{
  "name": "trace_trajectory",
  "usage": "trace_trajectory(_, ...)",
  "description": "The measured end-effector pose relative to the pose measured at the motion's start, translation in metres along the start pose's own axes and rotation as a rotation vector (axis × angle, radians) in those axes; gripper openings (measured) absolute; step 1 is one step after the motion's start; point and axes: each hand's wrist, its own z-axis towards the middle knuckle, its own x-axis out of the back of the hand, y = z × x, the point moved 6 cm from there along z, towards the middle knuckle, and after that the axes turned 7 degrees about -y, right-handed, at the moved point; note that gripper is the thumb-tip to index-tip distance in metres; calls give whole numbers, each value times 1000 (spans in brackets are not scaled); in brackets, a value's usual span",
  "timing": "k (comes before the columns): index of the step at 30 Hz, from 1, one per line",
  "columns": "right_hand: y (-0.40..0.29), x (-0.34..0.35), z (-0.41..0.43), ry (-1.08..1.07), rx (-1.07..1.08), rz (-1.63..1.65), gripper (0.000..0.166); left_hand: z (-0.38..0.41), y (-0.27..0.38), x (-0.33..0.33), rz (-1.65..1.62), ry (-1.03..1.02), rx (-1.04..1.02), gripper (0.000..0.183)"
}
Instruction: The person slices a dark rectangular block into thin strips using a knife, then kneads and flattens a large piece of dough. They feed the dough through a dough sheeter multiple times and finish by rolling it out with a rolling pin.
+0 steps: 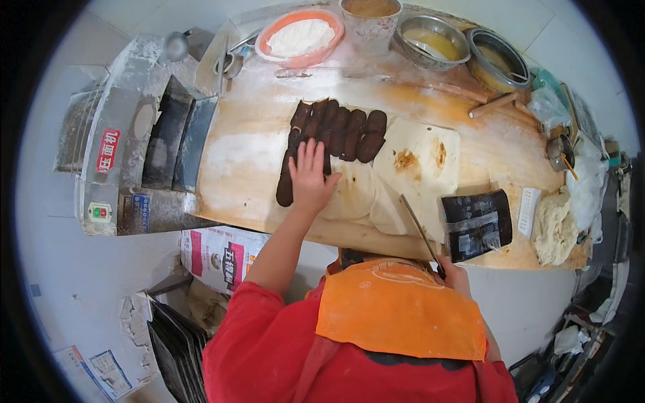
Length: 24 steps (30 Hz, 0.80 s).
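Note:
My left hand lies palm down, fingers spread, on the lower left of several dark brown filling slabs, which are laid side by side on a rolled-out dough sheet. In my right hand, near the table's front edge, is the dark handle of a long knife; its blade points up and left over the dough. More flat pale dough with brown stains spreads to the right of the slabs. A black plastic packet with clear tape lies right of the knife.
A dough machine adjoins the wooden table at left. Along the back stand a pink basin of flour, a bucket, a metal bowl of yellow liquid and a dark-rimmed container. A rolling pin and a dough lump are at right.

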Motion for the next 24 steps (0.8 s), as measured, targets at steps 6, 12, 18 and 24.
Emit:
trace_trajectory(6,-17,-7,7,65,52,44,45,-22,-23,-30,24,-317,-46,61)
trace_trajectory(12,-32,-9,16,179,3,0,47,-26,-28,-27,24,-318,-103,56)
trace_trajectory(18,-44,-26,57,226,61,-279,49,-34,-24,-14,-75,-102,-212,36)
trace_trajectory(24,-25,-20,8,51,113,-133,57,-30,-23,-20,-193,-132,-153,32)
